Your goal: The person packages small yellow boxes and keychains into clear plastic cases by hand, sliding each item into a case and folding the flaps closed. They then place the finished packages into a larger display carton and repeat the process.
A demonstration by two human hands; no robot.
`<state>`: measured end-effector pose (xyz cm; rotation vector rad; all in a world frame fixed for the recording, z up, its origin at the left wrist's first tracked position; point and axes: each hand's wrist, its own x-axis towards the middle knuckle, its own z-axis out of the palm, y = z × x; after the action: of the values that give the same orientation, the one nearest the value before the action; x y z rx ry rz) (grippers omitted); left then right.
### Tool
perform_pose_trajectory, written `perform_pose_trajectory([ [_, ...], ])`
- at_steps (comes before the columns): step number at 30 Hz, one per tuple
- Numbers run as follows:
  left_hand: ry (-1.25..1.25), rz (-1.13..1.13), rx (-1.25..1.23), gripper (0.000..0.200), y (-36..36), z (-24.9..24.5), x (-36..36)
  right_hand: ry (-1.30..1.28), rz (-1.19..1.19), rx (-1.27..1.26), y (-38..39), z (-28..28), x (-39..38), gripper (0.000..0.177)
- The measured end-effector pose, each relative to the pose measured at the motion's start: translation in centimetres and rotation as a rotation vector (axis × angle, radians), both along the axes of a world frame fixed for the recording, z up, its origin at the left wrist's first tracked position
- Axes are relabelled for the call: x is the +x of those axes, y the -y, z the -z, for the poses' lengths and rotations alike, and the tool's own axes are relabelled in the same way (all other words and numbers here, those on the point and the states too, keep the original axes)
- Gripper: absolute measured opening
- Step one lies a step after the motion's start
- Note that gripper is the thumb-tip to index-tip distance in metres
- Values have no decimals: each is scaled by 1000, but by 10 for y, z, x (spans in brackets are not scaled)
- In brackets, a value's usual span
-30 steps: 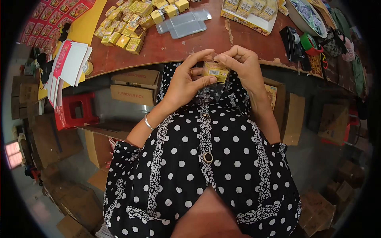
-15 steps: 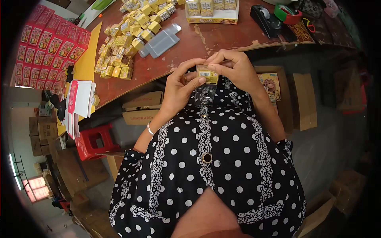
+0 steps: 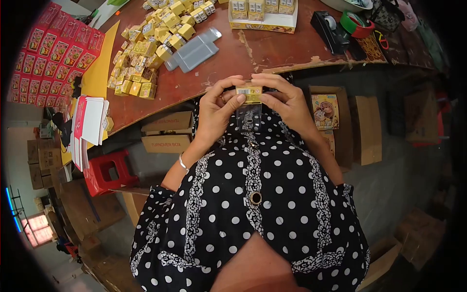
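Note:
My left hand and my right hand hold a small yellow box between them, just off the table's front edge. The box has a barcode on the side facing me. Both thumbs press on its near side, and the other fingers curve behind its far edge, partly hidden. From the box a clear plastic bag hangs down over the dotted clothing. Ahead on the red-brown table lie flat clear plastic pieces, beside a heap of small yellow boxes.
A display tray with yellow boxes stands at the back. A black tape dispenser and tape rolls sit right of it. Pink printed boxes are stacked left. Below are open cartons and a red stool.
My right fingers have shifted from the top of the small box to its right side, opening out a little. The camera view has also shifted slightly.

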<state>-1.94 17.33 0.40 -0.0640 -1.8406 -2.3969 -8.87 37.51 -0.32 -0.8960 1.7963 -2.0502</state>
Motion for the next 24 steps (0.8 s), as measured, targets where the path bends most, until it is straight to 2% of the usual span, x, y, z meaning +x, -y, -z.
perform_pose_trajectory([
  [1,-7,-6,10,28,4,0,-2,-7,-6,10,6,-2,1,36],
  [3,-64,-38,33,25,12,-1,-8,148,41,-45,15,-10,-4,46],
  [5,-113,-84,14,24,23,-2,-14,92,42,21,14,-4,-27,51],
  [6,-126,-139,60,24,31,-2,-17,84,19,66,13,3,-43,52],
  [7,-135,-198,104,25,38,-1,-19,174,12,100,17,2,-55,60],
  [10,-112,-348,314,31,62,2,-25,111,-117,91,49,-15,-65,68],
  [11,-109,-385,431,34,68,1,-27,125,-163,157,62,-21,-61,78],
  [13,-88,-429,494,40,78,7,-25,101,-258,298,84,-29,-58,78],
  [14,-81,-428,449,45,80,8,-22,143,-222,294,92,-31,-60,58],
  [15,-72,-429,404,50,84,10,-21,134,-243,305,98,-31,-68,58],
  [16,-121,-360,253,70,93,11,-20,160,-232,304,101,-32,-80,44],
  [18,5,-102,-51,85,111,0,-3,130,-257,358,111,-38,-101,17],
  [19,54,48,-105,86,117,-2,0,134,-269,363,120,-41,-104,17],
  [21,117,88,-189,82,119,0,3,-18,-496,512,139,-48,-111,19],
  [22,177,137,-278,78,121,0,4,-20,-509,516,149,-53,-117,19],
  [23,171,103,-248,70,123,-1,5,103,-636,466,160,-59,-125,18],
  [24,171,85,-240,70,128,2,5,227,-760,419,171,-65,-135,18],
])
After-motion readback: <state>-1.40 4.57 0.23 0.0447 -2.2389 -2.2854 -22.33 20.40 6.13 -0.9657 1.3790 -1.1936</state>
